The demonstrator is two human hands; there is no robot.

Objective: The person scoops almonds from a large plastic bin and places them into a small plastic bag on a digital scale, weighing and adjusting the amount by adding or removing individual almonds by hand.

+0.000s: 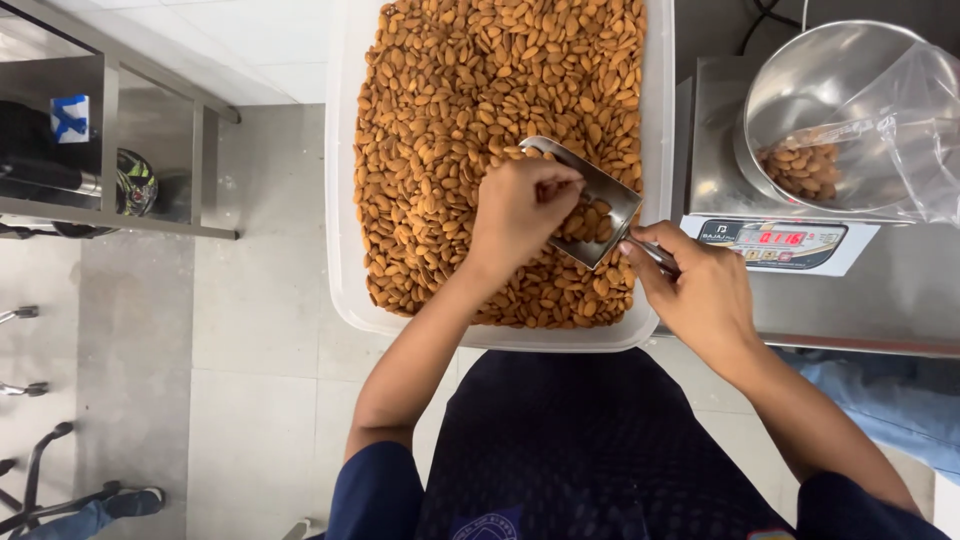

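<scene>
Scoop (592, 215), metal, lies in the tub (345, 200) on the almonds (450, 100), long axis running up-left to down-right w/ handle toward right hand (700, 290), whose fingers grip it; left hand (520, 210) is at the scoop's mouth, fingers curled over nuts, so nearer the bowl end

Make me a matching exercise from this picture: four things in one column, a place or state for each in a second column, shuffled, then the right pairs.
Things
1. metal scoop
2. plastic tub
3. steel bowl
4. left hand

Places or states
A. sits on the scale, lined with a clear bag
B. filled with almonds
C. held at its handle by the right hand
D. pushes almonds into the scoop

Pairs: 1-C, 2-B, 3-A, 4-D
</scene>
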